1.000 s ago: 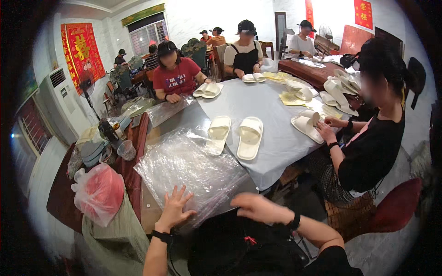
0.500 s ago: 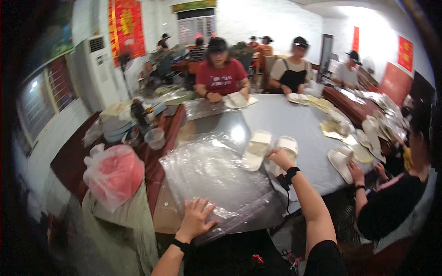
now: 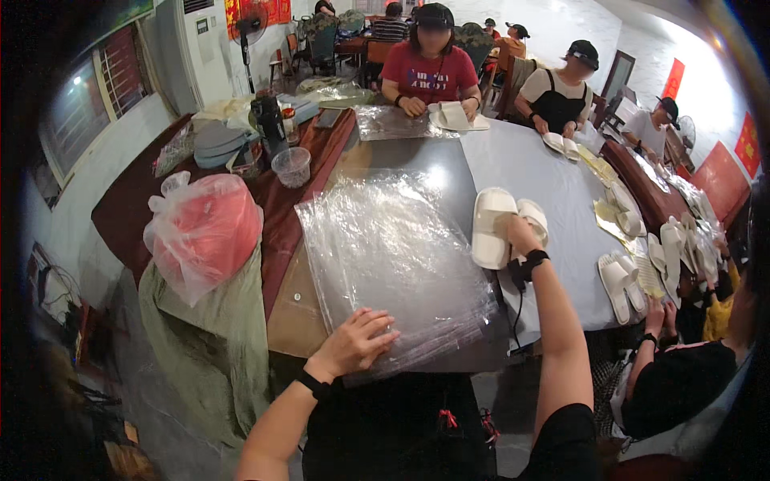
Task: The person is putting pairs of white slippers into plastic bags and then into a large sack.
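My left hand rests on the near edge of a stack of clear plastic bags, its fingers slightly bent and laid over the film. To the right of the stack, a cream slipper with a wide strap lies beside its mate, a second cream slipper. My right hand is closed at the inner side of the left slipper's strap and partly covers the second slipper. A black band with a cable sits at my right wrist.
A red bundle in a translucent bag stands left, near a clear tub and a dark bottle. Across the table a person in red handles slippers. More slippers lie right, near a co-worker's hands.
The two slippers near my right hand now lie closer together, and that hand has shifted onto the left one. My left hand's fingers, spread before, are nearer together. The view has shifted.
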Motion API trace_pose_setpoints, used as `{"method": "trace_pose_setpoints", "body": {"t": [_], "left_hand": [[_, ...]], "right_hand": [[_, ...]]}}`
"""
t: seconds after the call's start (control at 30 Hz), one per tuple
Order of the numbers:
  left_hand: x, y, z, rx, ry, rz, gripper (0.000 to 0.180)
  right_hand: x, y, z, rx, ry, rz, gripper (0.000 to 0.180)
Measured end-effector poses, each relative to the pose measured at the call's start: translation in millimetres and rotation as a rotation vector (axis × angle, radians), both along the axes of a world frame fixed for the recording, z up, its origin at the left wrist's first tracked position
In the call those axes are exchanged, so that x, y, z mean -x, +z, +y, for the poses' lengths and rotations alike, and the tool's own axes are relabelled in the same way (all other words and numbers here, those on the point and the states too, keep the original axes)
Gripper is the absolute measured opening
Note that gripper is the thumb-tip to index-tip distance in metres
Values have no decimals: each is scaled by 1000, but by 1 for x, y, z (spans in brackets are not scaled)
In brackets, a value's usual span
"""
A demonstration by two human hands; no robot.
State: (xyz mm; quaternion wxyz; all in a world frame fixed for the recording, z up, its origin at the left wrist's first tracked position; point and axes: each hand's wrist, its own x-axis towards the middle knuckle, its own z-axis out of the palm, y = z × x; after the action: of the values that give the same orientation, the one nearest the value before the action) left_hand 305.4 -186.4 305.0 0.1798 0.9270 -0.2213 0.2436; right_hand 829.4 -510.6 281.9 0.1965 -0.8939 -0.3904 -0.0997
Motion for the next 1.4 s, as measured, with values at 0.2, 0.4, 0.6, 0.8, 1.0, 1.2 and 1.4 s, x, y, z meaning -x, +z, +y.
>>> {"method": "trace_pose_setpoints", "body": {"t": [0.2,0.4,0.6,0.8,1.0,1.2,1.4], "left_hand": [[21,11,5,68,90,34,40],[23,3,9,4,156,4,30],[8,28,2,-143,75,134,44],[10,19,-2,-248,141,207,46],[12,-4,5,-133,216,178,61],[-1,2,6,-177,75,218,64],[-2,15,-20,-369,231,159,60]], "right_hand": [[128,51,-1,-235,-243,357,26],[226,60,-76,-233,-230,544,27],[236,-25,-120,-240,-95,272,25],[247,-12,-99,-513,-134,629,29],[340,75,-71,-638,17,666,34],[408,91,-100,-519,120,883,37],[436,94,-95,-299,412,621,41]]}}
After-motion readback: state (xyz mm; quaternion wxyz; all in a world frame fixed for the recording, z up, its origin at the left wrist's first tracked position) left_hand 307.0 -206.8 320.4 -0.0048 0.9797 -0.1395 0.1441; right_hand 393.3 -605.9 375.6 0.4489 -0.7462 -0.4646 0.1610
